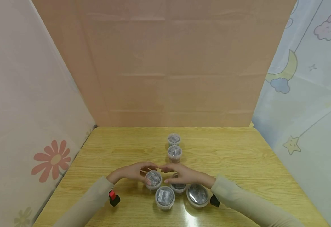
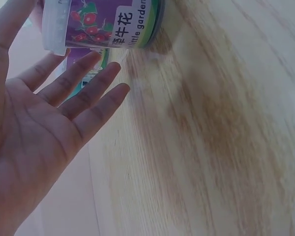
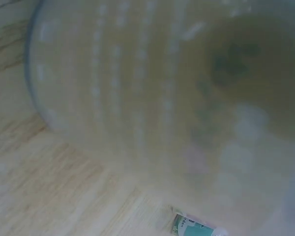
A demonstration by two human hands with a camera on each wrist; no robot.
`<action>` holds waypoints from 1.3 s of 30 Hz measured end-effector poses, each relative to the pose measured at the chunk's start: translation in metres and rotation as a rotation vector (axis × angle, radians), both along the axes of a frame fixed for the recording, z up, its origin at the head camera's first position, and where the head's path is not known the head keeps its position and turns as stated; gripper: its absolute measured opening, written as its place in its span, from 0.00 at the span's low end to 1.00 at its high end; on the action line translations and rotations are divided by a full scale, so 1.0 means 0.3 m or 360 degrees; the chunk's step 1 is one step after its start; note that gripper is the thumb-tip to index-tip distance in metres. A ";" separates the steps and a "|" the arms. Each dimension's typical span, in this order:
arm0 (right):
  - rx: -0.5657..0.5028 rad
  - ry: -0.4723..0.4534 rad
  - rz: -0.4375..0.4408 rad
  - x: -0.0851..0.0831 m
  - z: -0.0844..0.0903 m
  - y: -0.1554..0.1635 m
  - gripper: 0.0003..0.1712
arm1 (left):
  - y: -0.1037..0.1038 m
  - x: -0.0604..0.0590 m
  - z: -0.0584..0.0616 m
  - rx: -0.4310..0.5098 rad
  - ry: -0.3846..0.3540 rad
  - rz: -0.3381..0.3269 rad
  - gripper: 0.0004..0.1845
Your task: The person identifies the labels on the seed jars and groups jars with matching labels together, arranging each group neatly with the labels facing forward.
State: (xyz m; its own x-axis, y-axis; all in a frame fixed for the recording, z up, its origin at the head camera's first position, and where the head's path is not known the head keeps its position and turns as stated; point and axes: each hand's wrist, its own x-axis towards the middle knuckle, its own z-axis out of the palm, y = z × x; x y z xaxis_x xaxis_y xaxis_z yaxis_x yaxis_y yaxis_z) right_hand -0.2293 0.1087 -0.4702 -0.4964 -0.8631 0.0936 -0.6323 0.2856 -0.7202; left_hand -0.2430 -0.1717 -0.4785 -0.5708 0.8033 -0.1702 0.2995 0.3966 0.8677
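Observation:
My left hand (image 1: 132,171) is at a clear plastic tub (image 1: 154,179), its thumb at the lid's edge. In the left wrist view that hand's (image 2: 44,113) fingers are spread and fairly straight beside a tub with a purple flower label (image 2: 98,22). From the other side my right hand (image 1: 183,174) reaches over another tub (image 1: 179,188) and partly hides it. Its fingers stretch left, close to the left fingertips, with a gap between thumb and fingers. A tub (image 1: 164,198) stands nearest the front. The right wrist view shows no fingers, only a blurred translucent tub (image 3: 128,98).
Two tubs, one at the back (image 1: 174,138) and one in front of it (image 1: 175,152), stand in line beyond the hands. A wider tub (image 1: 197,195) stands by the right wrist. Everything rests on a wooden table (image 1: 111,145), with hanging cloths (image 1: 165,63) on three sides.

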 end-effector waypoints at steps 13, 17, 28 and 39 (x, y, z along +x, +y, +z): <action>-0.0020 0.0071 0.0016 0.014 -0.006 -0.006 0.33 | -0.005 0.007 -0.001 -0.0009 -0.0077 -0.0109 0.34; -0.0044 0.0107 0.0045 0.011 -0.019 -0.010 0.32 | -0.004 0.010 0.000 -0.0029 -0.0052 -0.0081 0.32; -0.0040 0.0115 0.0012 0.014 -0.019 -0.014 0.33 | -0.001 0.013 0.002 -0.0023 0.0047 -0.0027 0.29; -0.0107 0.0021 -0.0049 0.018 -0.017 -0.016 0.34 | 0.008 0.003 0.015 -0.0001 0.0094 0.0001 0.30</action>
